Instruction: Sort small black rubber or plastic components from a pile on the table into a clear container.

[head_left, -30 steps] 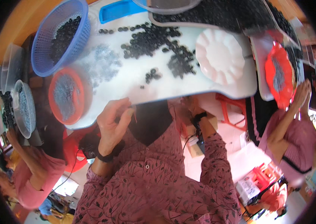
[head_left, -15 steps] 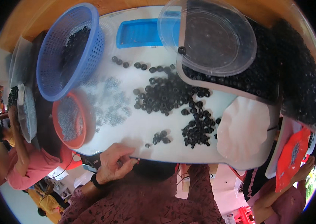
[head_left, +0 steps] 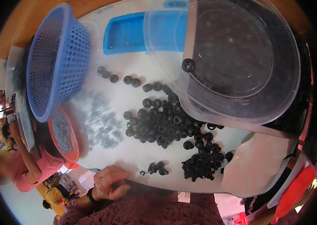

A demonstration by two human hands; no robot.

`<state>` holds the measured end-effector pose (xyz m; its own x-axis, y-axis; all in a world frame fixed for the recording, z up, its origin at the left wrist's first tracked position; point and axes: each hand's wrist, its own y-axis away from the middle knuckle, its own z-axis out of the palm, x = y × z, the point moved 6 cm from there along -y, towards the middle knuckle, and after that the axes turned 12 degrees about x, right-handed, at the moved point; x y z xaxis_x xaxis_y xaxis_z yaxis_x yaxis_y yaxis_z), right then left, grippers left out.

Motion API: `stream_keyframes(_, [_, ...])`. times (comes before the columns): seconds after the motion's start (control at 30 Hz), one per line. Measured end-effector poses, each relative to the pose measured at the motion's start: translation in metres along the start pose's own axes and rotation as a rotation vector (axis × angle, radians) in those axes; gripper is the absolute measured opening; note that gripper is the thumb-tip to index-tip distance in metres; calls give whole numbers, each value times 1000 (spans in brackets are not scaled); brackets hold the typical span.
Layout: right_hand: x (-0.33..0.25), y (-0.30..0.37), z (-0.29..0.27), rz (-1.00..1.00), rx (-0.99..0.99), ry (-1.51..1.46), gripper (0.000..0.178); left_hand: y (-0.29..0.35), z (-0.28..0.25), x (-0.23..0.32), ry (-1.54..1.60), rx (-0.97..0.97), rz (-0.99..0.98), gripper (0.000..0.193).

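Observation:
My left hand [head_left: 109,183], with a dark band at the wrist, is at the near edge of the white table [head_left: 124,162]. Its fingers curl toward the thumb, and whatever they may hold is hidden. To the right of it lies a small group of black ring-like parts [head_left: 158,167]. Beyond that are a pile of round black hollow parts [head_left: 162,122] and a denser heap of smaller black pieces [head_left: 203,165]. Small clear pieces [head_left: 100,122] are scattered left of the pile. My right hand is out of view.
A blue basket [head_left: 74,56] stands tilted at far left, above an orange bowl [head_left: 77,137] of small clear pieces. A blue tray [head_left: 124,33], a clear round lid [head_left: 237,48] and a pale scalloped dish [head_left: 257,161] surround the pile. A person [head_left: 35,165] sits at left.
The view has shifted, so the table's things look larger and lower. My left hand stays by the near edge, its fingers more curled in.

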<state>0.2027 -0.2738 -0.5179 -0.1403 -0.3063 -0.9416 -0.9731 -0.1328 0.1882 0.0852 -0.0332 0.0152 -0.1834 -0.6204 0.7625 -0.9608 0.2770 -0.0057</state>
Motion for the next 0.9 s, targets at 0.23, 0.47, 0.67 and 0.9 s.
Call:
stream_keyframes(0.23, [21, 0, 26, -36, -46, 36, 19, 3, -1, -1, -29, -50, -37, 39])
stream_keyframes(0.47, [31, -5, 53, -92, -89, 72, 21, 5, -3, -4, -25, -88, -78, 40])
stream_keyframes(0.67, [42, -6, 70, -139, -123, 111, 23, 3, -1, -5, -56, -52, -84, 30])
stream_keyframes(0.9, [41, -7, 59, -191, -151, 190, 26, -8, -1, 1, -64, -74, -55, 32])
